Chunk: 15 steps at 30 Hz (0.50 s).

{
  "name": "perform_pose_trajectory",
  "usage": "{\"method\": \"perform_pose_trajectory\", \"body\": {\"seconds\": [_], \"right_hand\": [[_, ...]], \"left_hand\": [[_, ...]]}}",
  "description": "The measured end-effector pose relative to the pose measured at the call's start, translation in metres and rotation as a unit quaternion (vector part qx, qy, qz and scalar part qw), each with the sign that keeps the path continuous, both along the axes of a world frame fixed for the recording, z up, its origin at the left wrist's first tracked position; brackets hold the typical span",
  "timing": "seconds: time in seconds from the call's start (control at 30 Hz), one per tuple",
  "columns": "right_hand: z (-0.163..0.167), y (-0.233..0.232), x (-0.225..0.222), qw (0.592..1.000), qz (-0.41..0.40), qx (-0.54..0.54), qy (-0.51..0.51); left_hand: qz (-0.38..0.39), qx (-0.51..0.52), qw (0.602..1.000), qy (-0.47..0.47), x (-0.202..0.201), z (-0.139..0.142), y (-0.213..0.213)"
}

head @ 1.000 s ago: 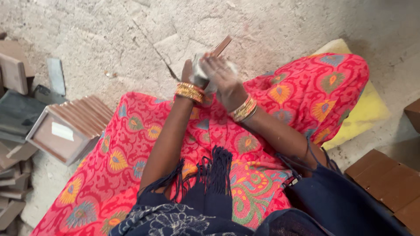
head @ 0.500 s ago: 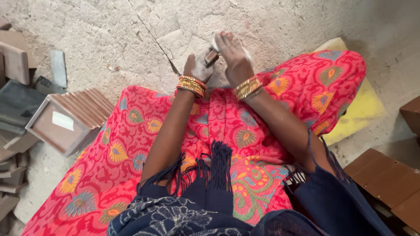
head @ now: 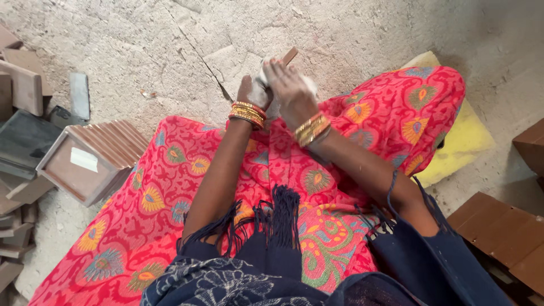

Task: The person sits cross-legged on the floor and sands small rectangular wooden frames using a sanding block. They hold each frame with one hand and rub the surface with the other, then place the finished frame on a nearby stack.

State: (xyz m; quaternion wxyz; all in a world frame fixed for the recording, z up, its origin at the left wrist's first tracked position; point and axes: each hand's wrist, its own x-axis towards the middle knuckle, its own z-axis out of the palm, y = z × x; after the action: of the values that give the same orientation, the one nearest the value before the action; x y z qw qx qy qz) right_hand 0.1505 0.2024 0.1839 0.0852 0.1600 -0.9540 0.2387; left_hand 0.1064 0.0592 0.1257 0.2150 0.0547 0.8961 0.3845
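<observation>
Both my hands are closed around a small brown tile and a white cloth, out over my lap.

My left hand (head: pixel 253 93) grips the tile (head: pixel 289 55) from below, its top edge poking out above my fingers. My right hand (head: pixel 288 85) presses the cloth (head: pixel 262 88) against it, fingers curled. Under both wrists lies my red patterned skirt (head: pixel 170 187); far off my left hand, a stack of tiles (head: pixel 90 161) sits on the floor.
</observation>
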Motion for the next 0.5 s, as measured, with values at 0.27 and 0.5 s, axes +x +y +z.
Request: {"method": "perform_pose_trajectory", "body": {"seconds": [0.27,0.5], "right_hand": [[-0.004,-0.002,-0.006,0.989,-0.069,-0.010,-0.128],[-0.037,0.010,-0.016,0.997,-0.039,0.072,0.004]], "left_hand": [[-0.005,0.045,0.994,0.099,0.001,-0.006,0.003],[0.001,-0.001,0.994,0.109,0.010,-0.021,-0.008]]}}
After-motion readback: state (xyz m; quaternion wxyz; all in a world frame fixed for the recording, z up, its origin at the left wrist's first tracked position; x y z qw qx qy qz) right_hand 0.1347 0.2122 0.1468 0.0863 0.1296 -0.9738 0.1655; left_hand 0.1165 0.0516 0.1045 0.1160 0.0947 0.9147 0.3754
